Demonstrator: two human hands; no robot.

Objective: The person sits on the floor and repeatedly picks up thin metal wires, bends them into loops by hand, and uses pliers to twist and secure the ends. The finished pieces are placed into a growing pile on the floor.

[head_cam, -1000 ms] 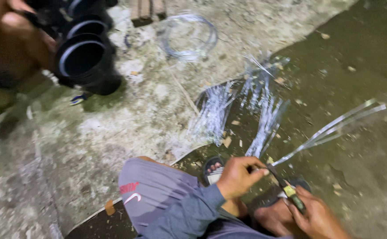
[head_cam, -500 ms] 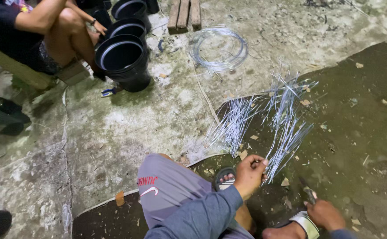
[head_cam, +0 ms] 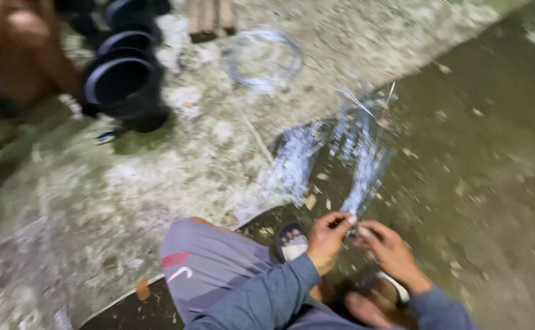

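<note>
Two heaps of thin white cut strips [head_cam: 335, 159] lie done, white coil [head_cam: 261, 58] remains; left hand [head_cam: 328, 238] and right hand [head_cam: 387, 250] pinch strip ends together.

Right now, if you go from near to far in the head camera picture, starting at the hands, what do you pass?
Left hand and right hand close together → pile of thin white strips on the floor → coil of wire → wooden slats at the top edge.
</note>
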